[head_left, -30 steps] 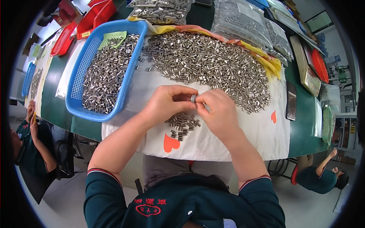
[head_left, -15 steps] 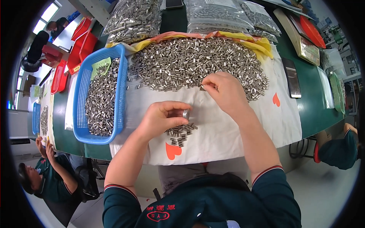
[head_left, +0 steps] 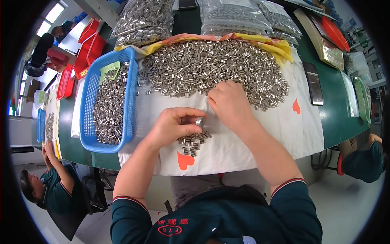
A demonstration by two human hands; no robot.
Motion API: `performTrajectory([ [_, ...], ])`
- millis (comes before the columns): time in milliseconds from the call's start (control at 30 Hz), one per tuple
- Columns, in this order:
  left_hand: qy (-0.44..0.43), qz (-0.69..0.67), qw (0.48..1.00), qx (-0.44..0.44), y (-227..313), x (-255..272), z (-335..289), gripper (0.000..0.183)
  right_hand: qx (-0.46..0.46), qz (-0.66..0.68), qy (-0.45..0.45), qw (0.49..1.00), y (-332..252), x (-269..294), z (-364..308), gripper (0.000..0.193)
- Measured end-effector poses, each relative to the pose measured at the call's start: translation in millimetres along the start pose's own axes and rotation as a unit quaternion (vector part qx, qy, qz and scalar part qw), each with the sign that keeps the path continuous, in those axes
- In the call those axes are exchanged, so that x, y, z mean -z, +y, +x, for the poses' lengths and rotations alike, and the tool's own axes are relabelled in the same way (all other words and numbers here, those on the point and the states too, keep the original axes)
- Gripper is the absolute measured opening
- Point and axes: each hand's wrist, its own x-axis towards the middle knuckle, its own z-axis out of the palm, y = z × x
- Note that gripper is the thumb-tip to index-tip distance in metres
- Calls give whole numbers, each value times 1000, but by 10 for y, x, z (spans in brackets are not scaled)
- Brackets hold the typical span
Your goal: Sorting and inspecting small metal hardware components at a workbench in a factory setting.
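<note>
While the left hand (head_left: pixel 172 126) pinches one small metal sleeve (head_left: pixel 199 121) at its fingertips, the right hand (head_left: pixel 229 103) sits just up and to the right of it, fingers curled down into the near edge of the big pile (head_left: pixel 211 67). Can't tell if it's actually got one yet. A little sorted heap (head_left: pixel 193 142) lies right under the left fingers on the white cloth (head_left: pixel 252 150). The blue basket (head_left: pixel 131 81) sits off to the left; nothing's in the way.
</note>
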Motion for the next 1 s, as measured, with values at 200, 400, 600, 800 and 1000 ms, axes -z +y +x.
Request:
performTrajectory([
  [200, 20, -60, 998, -9, -37, 58, 11, 37, -8, 80, 18, 997, -55, -16, 34, 4],
  [400, 75, -114, 988, -71, -68, 90, 29, 35, -109, 438, -109, 885, -181, 183, 3, 11],
  [600, 61, -79, 993, -59, -69, 109, 11, 36, -69, 332, -80, 937, -256, 176, 11, 9],
  [800, 116, -38, 992, -22, -33, 30, 18, 35, 19, 176, 49, 983, -327, 37, -50, 8],
  [1000, 57, -102, 993, -12, -18, 44, 4, 35, -102, 355, -142, 918, -178, 242, 30, 8],
])
